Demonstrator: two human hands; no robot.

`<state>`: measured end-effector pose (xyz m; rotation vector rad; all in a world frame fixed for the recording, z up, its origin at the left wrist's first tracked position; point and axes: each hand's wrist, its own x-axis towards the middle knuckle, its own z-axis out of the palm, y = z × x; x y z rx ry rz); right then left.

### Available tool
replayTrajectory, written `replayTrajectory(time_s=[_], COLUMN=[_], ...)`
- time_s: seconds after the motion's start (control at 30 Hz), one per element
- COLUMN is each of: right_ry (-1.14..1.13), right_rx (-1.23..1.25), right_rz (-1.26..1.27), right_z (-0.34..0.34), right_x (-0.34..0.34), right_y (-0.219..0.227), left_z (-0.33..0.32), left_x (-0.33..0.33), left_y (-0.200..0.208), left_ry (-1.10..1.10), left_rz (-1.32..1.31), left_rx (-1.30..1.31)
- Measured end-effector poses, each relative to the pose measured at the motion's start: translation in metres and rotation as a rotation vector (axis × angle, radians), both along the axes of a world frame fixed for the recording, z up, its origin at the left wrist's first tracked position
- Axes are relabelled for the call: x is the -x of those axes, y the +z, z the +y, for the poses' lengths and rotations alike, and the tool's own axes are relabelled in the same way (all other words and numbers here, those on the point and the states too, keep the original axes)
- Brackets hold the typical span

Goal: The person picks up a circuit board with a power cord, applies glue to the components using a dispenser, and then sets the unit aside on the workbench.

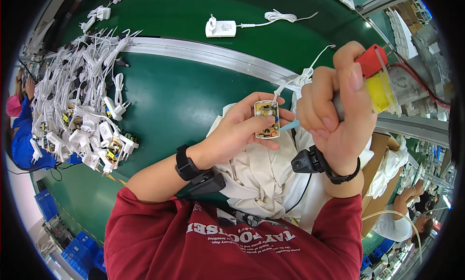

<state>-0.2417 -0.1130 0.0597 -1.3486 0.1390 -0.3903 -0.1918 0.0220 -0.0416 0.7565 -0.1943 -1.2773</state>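
My left hand (224, 137) holds a white power adapter (266, 121) with its housing uncovered, so its circuit board shows. The thumb presses on the board, and the other fingers lie around the back and edge. A white cable (301, 78) leads from the adapter's top toward the belt. In my right hand (339, 108) is a dispensing tool (381, 93) with a grey barrel, yellow collar and red part. Its light-blue tapered nozzle (290, 126) points at the adapter's right edge; whether it touches cannot be told.
A heap of white adapters and cables (85, 100) lies on the left, some with bare boards. One closed adapter (222, 29) rests on the green belt beyond a metal rail (193, 49). White cloth (259, 178) covers my lap. Co-workers (399, 217) sit at both sides.
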Motion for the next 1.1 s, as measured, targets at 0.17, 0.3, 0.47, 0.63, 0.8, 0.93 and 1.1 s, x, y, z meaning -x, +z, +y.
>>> replayTrajectory(time_s=[0.17,0.3,0.47,0.63,0.8,0.93,1.1], right_ry=[-0.011,-0.027,0.014,0.059,0.054,0.050,0.055], right_rx=[-0.021,0.030,0.005,-0.014,-0.004,-0.005,-0.013], right_rz=[0.015,0.011,-0.014,-0.026,-0.016,-0.005,-0.007], right_z=[0.0015,0.0006,0.0029,0.0027,0.0052,0.0051,0.0052], right_x=[0.0007,-0.0006,0.0016,0.0029,0.0032,0.0032,0.0038], right_y=[0.0024,0.0033,0.0035,-0.0017,-0.0012,0.0001,-0.0003], left_z=[-0.0002,0.0005,0.0007,-0.0021,-0.0016,-0.0017,-0.0020], left_x=[-0.0015,-0.0011,-0.0007,0.0018,0.0031,0.0033,0.0033], left_y=[0.0004,0.0020,-0.0008,-0.0005,0.0023,0.0035,0.0033], left_ry=[0.007,0.007,-0.011,-0.022,-0.017,-0.024,-0.022], left_rz=[0.002,0.016,0.095,0.203,0.285,0.306,0.315], left_rx=[0.017,0.013,0.055,0.142,0.172,0.169,0.171])
